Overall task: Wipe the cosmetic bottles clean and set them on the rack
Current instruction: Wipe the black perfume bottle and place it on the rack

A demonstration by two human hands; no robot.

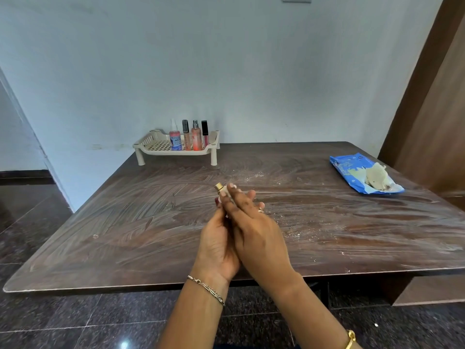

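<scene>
The small bottle (221, 188) was held in the air above the middle of the table (120, 222), only its round gold cap and a bit of pale body showing past the fingertips. The left hand (217, 240) gripped it from below, while the right hand (259, 233) lay across it with fingers stretched nearly straight; whether a wipe sat between palm and bottle could not be told. This looked like the wiping step for a late bottle: four bottles (196, 139) already stood upright in a row on the rack (151, 140) at the far edge, and no other bottle lay on the table, so probably only this one was left to place. The rack was cream plastic with a perforated floor and short legs. The dark wood-grain tabletop was dull with pale smears and crumbs. Well off to the right lay a glossy blue pack of wipes (347, 167) with a crumpled wipe (376, 176) on it.
</scene>
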